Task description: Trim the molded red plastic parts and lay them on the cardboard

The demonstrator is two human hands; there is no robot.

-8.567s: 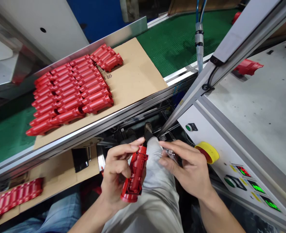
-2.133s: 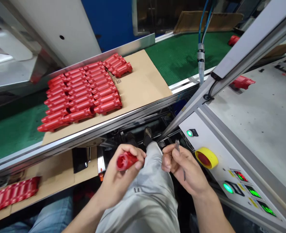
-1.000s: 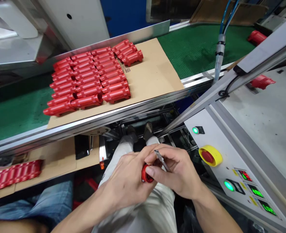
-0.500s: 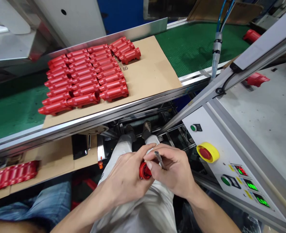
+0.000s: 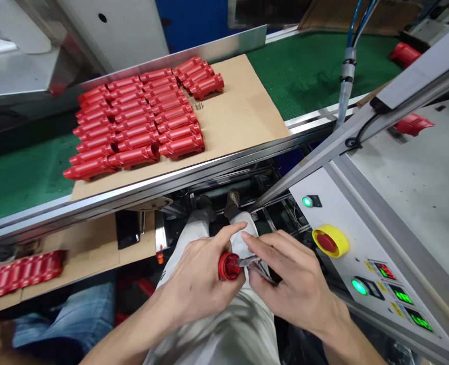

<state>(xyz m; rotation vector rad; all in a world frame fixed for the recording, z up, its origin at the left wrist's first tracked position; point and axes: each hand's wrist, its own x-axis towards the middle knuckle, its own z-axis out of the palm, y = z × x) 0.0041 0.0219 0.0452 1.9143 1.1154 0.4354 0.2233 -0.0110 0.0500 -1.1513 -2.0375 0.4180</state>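
The left hand (image 5: 199,281) is wrapped around a red tubular part (image 5: 222,267), gripping it with the fingers curled over its far side and the thumb below; the index finger is stretched out above, toward the right. Most of the part is hidden inside the grip. Only its round open end shows, at the right edge of the hand, turned to the right and toward the camera.

The right hand (image 5: 295,284), just to the right, pinches a slim metal tool (image 5: 248,261) between thumb and fingers. The tool's tip points left and reaches the open end of the part; whether it touches the inner wall cannot be told. The two hands are close together over the person's light trousers (image 5: 212,334).

On the far left, rows of red parts (image 5: 136,125) lie on a cardboard sheet (image 5: 247,106), which rests on a green belt (image 5: 296,76). On the near left, more red pieces (image 5: 30,275) lie side by side on a lower shelf (image 5: 97,248), with a dark flat object (image 5: 127,229) to their right. To the right of the hands stands a control panel (image 5: 336,279) with a yellow-ringed red button (image 5: 326,242). Beyond it, one red piece (image 5: 412,124) lies on a pale tabletop (image 5: 410,172).
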